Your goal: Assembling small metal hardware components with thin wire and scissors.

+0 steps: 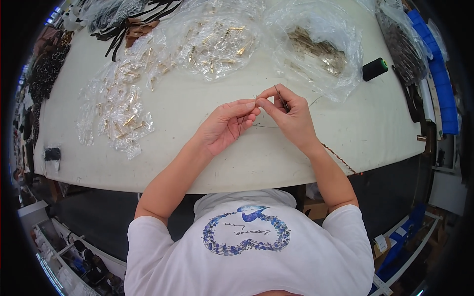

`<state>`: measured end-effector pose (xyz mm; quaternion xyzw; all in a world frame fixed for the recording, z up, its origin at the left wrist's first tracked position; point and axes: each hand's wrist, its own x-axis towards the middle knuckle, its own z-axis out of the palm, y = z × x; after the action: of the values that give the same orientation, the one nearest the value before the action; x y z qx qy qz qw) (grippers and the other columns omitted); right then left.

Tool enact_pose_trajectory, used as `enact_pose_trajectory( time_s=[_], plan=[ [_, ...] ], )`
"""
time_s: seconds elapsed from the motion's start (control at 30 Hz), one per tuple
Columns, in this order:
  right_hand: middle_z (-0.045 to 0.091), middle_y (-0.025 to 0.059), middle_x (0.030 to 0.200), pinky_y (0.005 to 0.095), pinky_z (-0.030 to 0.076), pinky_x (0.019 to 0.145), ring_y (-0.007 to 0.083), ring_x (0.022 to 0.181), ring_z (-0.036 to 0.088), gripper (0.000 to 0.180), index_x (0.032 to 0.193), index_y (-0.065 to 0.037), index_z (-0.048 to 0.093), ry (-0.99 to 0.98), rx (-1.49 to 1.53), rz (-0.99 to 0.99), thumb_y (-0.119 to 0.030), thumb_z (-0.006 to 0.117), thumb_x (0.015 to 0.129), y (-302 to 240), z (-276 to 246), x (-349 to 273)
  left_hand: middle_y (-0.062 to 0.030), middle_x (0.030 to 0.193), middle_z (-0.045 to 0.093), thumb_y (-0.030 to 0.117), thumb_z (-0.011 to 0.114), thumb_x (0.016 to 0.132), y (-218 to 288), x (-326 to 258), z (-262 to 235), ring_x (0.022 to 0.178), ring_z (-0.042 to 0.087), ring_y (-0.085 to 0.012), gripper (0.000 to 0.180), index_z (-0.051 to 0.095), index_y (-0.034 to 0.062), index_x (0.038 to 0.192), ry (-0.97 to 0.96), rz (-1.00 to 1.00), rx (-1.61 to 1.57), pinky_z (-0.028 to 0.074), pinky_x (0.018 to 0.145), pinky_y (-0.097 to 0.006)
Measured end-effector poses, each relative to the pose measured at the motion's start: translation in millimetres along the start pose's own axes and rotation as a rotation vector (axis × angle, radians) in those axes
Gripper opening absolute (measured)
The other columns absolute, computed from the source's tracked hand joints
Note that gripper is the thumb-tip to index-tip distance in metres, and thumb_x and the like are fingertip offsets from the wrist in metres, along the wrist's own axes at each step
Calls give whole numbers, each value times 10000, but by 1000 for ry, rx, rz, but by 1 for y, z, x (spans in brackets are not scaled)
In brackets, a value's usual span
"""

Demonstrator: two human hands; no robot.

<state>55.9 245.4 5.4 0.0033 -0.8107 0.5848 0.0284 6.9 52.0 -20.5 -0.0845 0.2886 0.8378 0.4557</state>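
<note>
Over the middle of the table, my left hand (228,124) and my right hand (292,114) meet at the fingertips. The left thumb and forefinger pinch a dark thread (240,129), whose loose part hangs across the palm. At the same spot the right thumb and forefinger press together; what lies between them is too small to make out. Tucked in the right hand's fingers is a slim dark pointed tool (282,100), seemingly thread snips. More thread (266,127) runs across the tabletop beneath the hands.
Small clear bags with gold-coloured metal pieces (129,120) spread over the left side; a larger pile (212,47) lies farther back. A big clear bag of metal parts (316,49) and a black thread spool (375,69) sit at right. A braided cord (338,157) lies beside my right forearm.
</note>
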Motion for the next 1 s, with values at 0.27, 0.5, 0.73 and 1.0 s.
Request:
enact_pose_trajectory(
  time_s=[0.27, 0.5, 0.73, 1.0],
  plan=[
    [378, -84, 631, 234, 264, 542, 28, 602, 314, 105, 941, -33, 638, -12, 88, 70, -132, 674, 938, 2, 3, 4, -97, 963, 730, 98, 635, 980, 1, -6, 12, 815, 715, -117, 164, 657, 7, 1115, 76, 34, 292, 599, 720, -205],
    [418, -81, 680, 218, 267, 554, 23, 616, 333, 182, 1015, -33, 634, 13, 195, 114, -213, 608, 1011, -1, 2, 5, -110, 966, 734, 139, 657, 976, 3, -9, 7, 845, 722, -150, 137, 659, 27, 1055, 76, 118, 485, 575, 727, -242],
    [359, -78, 702, 194, 278, 523, 14, 580, 314, 367, 1155, -47, 602, -110, 296, 220, -329, 375, 1102, -2, 5, -4, -118, 1029, 740, 132, 677, 959, 3, -13, 11, 905, 707, -150, 129, 664, 44, 1052, 218, 386, 520, 549, 818, -275],
    [384, -68, 714, 200, 302, 508, 19, 568, 330, 326, 1195, -51, 541, -297, 446, 336, -311, 363, 1110, -3, 27, -11, -128, 1099, 725, 59, 671, 953, -5, -9, 2, 972, 680, -149, 102, 661, 4, 1038, 148, 486, 493, 549, 878, -309]
  ],
)
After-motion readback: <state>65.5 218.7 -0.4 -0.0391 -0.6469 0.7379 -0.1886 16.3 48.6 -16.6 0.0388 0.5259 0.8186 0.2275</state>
